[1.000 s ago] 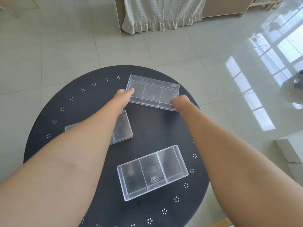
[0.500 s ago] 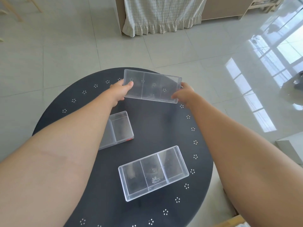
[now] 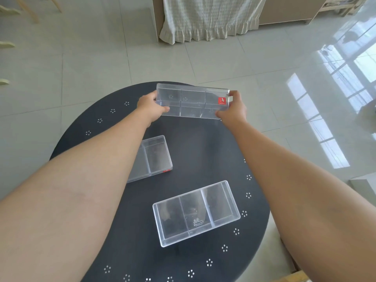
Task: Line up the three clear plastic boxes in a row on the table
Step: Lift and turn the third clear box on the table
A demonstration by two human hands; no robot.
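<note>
Three clear plastic boxes with three compartments each are over a round black table. The far box, with a red sticker on its right end, is lifted and tilted above the table's far edge. My left hand grips its left end and my right hand grips its right end. A second box lies at the left, partly hidden under my left forearm. The third box lies open side up at the near middle, turned at a slight angle.
The table stands on a pale tiled floor with bright window reflections at the right. A cabinet with a frilled cloth stands beyond the table. A white object sits at the right edge.
The far box was resting on the table with my hands at its near corners. Both hands have gripped its ends, lifted it off the table and tilted it toward me.
</note>
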